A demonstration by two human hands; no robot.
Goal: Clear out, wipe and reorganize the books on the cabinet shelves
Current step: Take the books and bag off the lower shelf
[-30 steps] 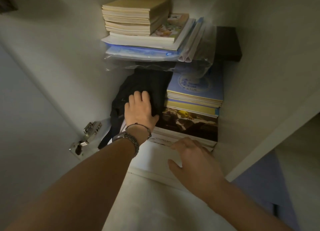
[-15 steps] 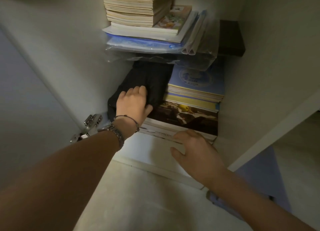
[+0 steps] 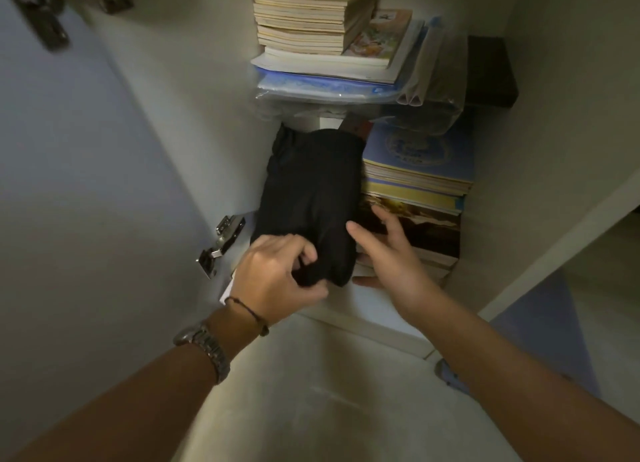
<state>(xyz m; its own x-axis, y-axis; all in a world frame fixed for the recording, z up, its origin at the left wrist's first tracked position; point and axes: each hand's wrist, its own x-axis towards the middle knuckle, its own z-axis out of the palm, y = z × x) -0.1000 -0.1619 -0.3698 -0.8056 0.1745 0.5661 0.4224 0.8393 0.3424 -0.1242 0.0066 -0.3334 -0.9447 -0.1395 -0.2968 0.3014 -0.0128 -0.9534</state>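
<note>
A black cloth bundle (image 3: 311, 198) lies on the left of the lower cabinet shelf. My left hand (image 3: 273, 281) pinches its near end with curled fingers. My right hand (image 3: 384, 253) is beside the bundle's right edge, fingers straight, thumb under the near edge, resting against a stack of books (image 3: 419, 181) with a blue cover on top. On the upper shelf sits another pile of books (image 3: 311, 14) over plastic folders (image 3: 322, 87).
A dark box (image 3: 490, 70) stands at the right of the upper shelf. A metal door hinge (image 3: 221, 243) is fixed on the left cabinet wall. The open cabinet door fills the left side. Pale floor lies below.
My left hand has pulled back from on top of the black bundle and now pinches its near end, drawing it outward. My right hand has moved up from the shelf front to the bundle's side.
</note>
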